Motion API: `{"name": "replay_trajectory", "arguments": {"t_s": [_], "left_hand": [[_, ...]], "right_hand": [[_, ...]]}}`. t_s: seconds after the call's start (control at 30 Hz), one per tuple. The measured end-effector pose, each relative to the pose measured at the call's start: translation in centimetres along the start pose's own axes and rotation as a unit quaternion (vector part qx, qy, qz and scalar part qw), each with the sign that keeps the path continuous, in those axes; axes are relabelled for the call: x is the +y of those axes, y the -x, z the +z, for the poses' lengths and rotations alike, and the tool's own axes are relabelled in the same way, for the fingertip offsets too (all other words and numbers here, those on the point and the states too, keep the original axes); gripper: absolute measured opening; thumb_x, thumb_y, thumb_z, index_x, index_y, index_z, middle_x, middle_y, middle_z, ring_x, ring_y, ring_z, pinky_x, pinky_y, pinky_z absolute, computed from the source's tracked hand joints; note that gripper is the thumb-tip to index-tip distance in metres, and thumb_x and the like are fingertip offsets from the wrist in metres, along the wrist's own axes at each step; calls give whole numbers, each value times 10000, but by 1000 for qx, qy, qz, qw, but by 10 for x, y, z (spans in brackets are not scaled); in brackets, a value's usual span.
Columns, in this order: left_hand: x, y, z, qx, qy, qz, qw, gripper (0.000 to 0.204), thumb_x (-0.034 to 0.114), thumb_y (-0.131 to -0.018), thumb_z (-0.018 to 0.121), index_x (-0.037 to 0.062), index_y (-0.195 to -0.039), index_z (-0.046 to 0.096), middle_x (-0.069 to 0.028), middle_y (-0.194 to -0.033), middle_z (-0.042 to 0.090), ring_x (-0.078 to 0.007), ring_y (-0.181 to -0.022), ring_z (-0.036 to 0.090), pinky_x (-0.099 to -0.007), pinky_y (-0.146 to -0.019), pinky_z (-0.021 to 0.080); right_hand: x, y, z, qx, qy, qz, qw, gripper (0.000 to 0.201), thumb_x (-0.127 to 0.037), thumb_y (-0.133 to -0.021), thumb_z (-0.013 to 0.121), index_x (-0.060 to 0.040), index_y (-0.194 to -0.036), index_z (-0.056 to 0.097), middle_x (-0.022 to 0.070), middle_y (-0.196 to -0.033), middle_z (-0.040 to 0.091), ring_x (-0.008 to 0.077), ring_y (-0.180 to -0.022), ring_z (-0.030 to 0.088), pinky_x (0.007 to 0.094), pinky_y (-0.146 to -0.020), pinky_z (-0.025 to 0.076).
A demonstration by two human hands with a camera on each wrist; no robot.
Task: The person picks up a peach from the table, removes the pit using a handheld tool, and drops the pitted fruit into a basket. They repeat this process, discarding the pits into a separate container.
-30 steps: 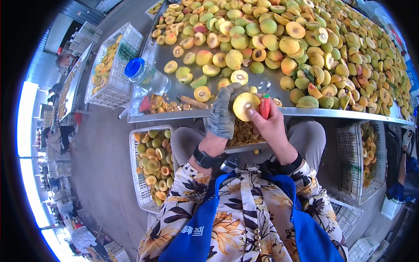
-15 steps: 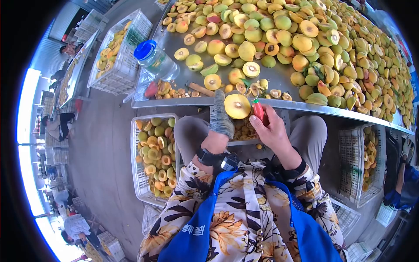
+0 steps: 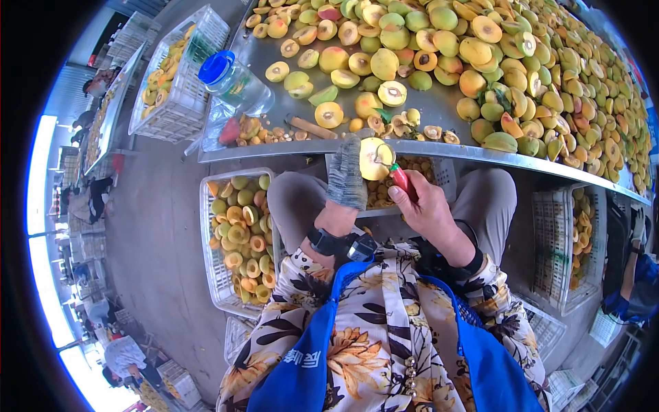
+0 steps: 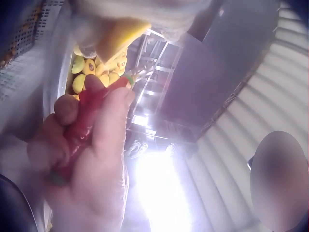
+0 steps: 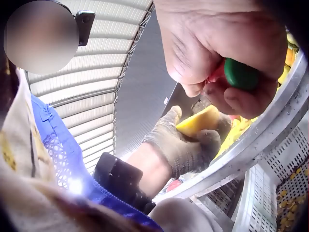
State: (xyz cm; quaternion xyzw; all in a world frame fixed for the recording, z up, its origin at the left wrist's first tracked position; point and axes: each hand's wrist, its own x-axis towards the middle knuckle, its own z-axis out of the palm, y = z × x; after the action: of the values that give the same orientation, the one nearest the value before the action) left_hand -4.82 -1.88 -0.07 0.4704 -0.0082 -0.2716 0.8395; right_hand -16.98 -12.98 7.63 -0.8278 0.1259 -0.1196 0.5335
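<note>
My left hand (image 3: 348,173), in a grey knit glove, holds a yellow peach half (image 3: 371,162) near the table's front edge. Its cut face is turned toward my right hand (image 3: 427,208), which is bare and grips a pitting tool by its red handle (image 3: 400,180). The tool's metal loop overlaps the cut face in the head view. From the right wrist, the gloved fingers and thumb show around the peach half (image 5: 199,121), and the green handle end (image 5: 241,75) sticks out of my right fist. The left wrist view shows the fingers wrapped round the red handle (image 4: 84,121).
A large heap of halved peaches (image 3: 549,89) covers much of the metal table (image 3: 439,110). A blue-lidded bottle (image 3: 237,84), a wooden-handled tool (image 3: 312,127) and pit scraps lie at the left front. Crates of peach halves stand at left (image 3: 206,237) and right (image 3: 552,250).
My right thumb was against the peach half, then came away from it. Now the tool's loop has moved onto the cut face, and the peach half has turned toward the right hand.
</note>
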Motion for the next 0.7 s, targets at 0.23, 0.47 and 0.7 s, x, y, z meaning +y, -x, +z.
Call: {"name": "replay_trajectory", "arguments": {"t_s": [0.23, 0.47, 0.7], "left_hand": [[-9, -1, -2, -1, -353, 213, 911, 416, 367, -914, 359, 25, -1111, 493, -74, -990, 561, -147, -857, 559, -287, -753, 477], [20, 22, 38, -41, -122, 181, 975, 334, 268, -919, 366, 9, -1072, 509, -90, -977, 569, -155, -857, 560, -276, -750, 471], [49, -16, 16, -290, -436, 227, 821, 329, 86, -722, 571, 52, -1048, 542, -104, -895, 607, -191, -801, 582, -304, -724, 464]], "right_hand": [[5, 3, 6, -38, 61, 6, 997, 235, -168, -795, 567, 6, -886, 437, 220, -619, 529, 389, -606, 545, 425, -513, 413], [1, 7, 15, -69, 83, 66, 992, 188, -64, -770, 505, 34, -860, 373, 265, -630, 527, 433, -654, 536, 467, -563, 417], [4, 10, 18, -104, 66, 30, 992, 258, -49, -748, 517, 25, -964, 396, 261, -670, 540, 423, -676, 547, 444, -579, 429]]}}
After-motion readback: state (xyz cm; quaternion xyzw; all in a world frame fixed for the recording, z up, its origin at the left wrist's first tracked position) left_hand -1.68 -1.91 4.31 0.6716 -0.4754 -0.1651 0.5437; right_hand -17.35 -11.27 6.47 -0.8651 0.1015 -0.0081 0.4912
